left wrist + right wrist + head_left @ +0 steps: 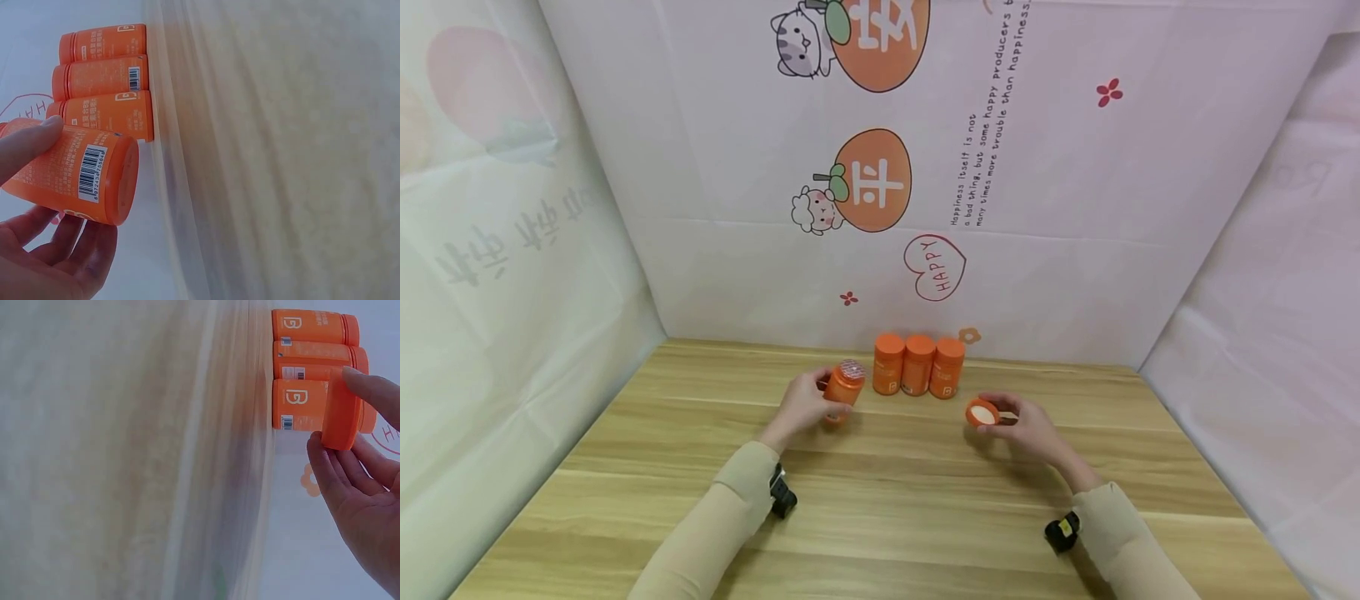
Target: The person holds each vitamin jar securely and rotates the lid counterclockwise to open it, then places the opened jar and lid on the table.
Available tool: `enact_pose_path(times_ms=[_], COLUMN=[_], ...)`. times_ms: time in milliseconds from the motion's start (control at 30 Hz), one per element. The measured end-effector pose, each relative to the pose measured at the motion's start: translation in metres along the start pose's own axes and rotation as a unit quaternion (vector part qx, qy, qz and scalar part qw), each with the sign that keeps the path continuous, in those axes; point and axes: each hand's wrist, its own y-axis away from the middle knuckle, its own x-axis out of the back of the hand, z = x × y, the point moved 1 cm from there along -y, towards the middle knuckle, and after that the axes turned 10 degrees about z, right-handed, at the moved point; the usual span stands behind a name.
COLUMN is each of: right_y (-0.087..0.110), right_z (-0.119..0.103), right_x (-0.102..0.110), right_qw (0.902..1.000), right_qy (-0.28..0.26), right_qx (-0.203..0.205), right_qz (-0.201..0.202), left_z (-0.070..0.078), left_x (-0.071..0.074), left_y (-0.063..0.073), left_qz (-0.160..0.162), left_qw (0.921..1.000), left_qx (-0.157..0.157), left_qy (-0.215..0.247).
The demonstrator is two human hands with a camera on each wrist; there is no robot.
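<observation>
My left hand grips an orange bottle around its body, tilted a little and lifted off the table. Its lid is off, and a silvery patterned seal covers the mouth. A barcode label on its side shows in the left wrist view. Farther right, my right hand pinches a round orange cap between thumb and fingers, its pale inside turned toward the head camera. In the right wrist view the cap partly hides one of the standing bottles.
Three capped orange bottles stand side by side near the back of the wooden table, between my hands. Behind them rises a white printed cloth wall, with more cloth on the left and right.
</observation>
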Motion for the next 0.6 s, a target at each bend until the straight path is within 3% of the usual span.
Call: enact_pose_path(times_ms=[600], right_y=[-0.011], right_z=[0.02], right_x=[0.013], right_qw=[0.9976], right_qy=[0.067], right_qx=[-0.014], right_qz=[0.005], left_z=[-0.01], left_x=[0.005], left_y=[-0.014], left_qz=[0.008], left_qw=[0.9999], left_qx=[0.01], left_qy=[-0.002])
